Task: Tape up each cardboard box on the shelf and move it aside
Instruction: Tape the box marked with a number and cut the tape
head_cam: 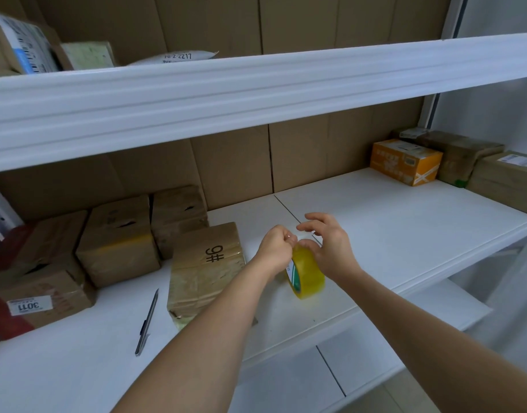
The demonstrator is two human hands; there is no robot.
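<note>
Box (207, 265) marked 9# sits mid-shelf (375, 222); right hand (327, 247) grips tape roll (307, 274), left hand (275, 244) pinches its end.

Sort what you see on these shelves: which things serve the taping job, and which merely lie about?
In use: tape roll, held by both hands, left hand, right hand; box marked 9#; other brown boxes.
Lying about: pen; orange box; upper-shelf parcels.

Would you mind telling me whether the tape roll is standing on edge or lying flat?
On edge: the tape roll stands upright on the shelf, its side facing left, both hands at its top.
</note>
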